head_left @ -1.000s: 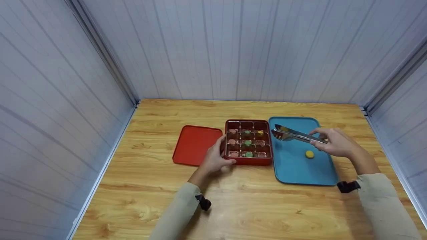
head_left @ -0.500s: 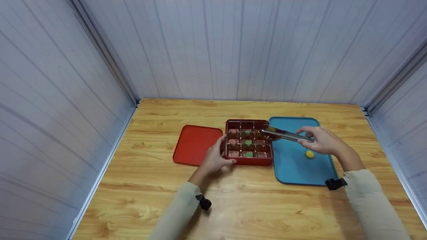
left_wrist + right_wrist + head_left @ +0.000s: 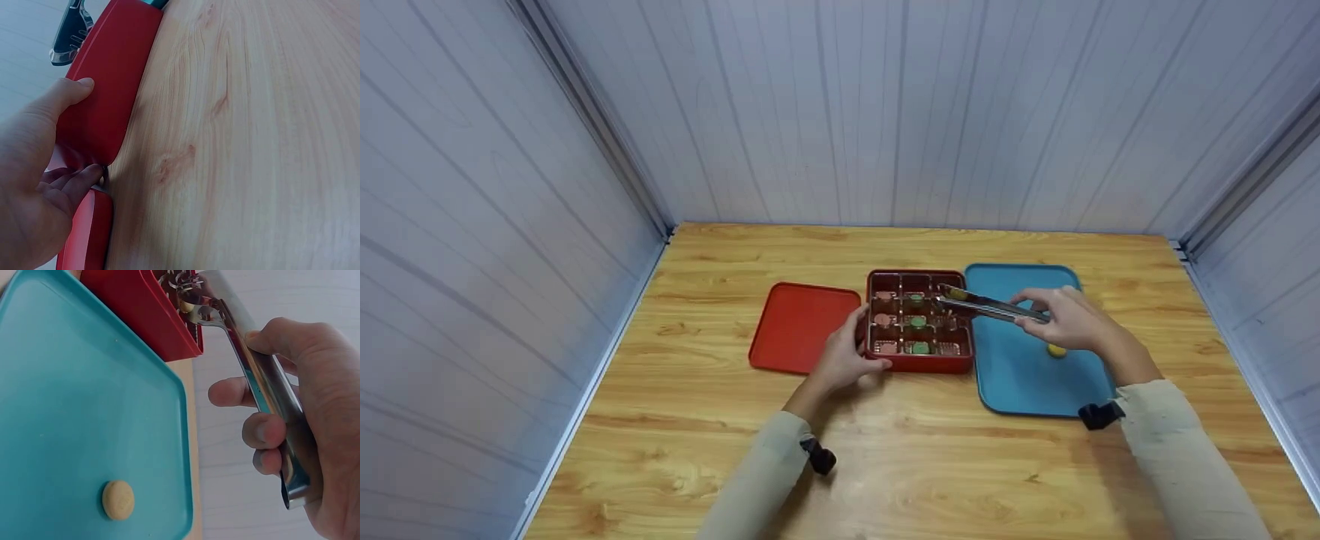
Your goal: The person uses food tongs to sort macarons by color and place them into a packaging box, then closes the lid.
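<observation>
A red box (image 3: 924, 363) with a clear divided insert stands mid-table. It bears pink round pieces (image 3: 882, 320) in its left column and green ones (image 3: 917, 322) in the middle column. My left hand (image 3: 841, 361) grips the box's near left corner, thumb on the front wall and fingers round the side. Metal tongs (image 3: 1002, 309) lie in the grip of my right hand (image 3: 1071, 321), their tips over the box's right column. In the right wrist view a small yellowish round piece (image 3: 187, 307) shows at the tips; I cannot tell whether they pinch it.
Right of the box lies a blue tray (image 3: 1020, 375), bearing a yellow macaron-like piece (image 3: 118, 500) partly behind my right hand in the head view. A flat red lid (image 3: 799, 330) lies to the box's left. White panels (image 3: 855, 112) rise behind the table.
My right hand has carried the tongs leftward from above the blue tray until their tips are over the box's right column. The left hand and the box have stayed put.
</observation>
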The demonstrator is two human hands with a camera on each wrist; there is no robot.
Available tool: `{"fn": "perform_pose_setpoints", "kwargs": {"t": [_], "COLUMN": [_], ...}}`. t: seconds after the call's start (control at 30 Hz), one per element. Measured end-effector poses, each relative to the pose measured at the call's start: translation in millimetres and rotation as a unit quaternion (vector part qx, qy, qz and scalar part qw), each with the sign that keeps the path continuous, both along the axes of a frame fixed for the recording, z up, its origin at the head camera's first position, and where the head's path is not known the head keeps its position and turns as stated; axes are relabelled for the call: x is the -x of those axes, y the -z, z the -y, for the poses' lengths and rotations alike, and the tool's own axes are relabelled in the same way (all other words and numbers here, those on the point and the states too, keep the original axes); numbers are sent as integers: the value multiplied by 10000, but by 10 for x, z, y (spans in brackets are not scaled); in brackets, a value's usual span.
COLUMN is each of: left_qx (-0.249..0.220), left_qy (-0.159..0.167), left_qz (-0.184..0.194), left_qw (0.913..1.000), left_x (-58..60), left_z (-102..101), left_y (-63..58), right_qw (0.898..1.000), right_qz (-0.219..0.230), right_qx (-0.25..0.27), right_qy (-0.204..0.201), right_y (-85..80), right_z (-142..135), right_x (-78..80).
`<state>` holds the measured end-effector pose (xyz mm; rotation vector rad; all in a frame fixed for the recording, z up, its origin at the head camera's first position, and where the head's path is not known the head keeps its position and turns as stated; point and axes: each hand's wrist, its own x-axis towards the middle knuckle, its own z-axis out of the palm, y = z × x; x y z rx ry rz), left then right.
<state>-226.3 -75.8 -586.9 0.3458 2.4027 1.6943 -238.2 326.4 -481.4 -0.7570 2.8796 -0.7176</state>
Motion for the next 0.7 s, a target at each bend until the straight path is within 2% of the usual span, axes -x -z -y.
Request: {"fn": "perform_pose_setpoints", "kwargs": {"t": [0.27,0.7], "left_qx": [153,337], "left_qy": [-39,-110], "left_qz": [-42,-63], "left_qw": [9999,9994], "left_x": [15,11], "left_z": [13,31], "left_y": [16,5], "right_qw": [9999,9997], "right_qz": [64,163], "right_qx": [-87,-134], "right_qy": [47,80], "right_y": [65,56], "right_z": [15,22], "right_x": [3,10]}}
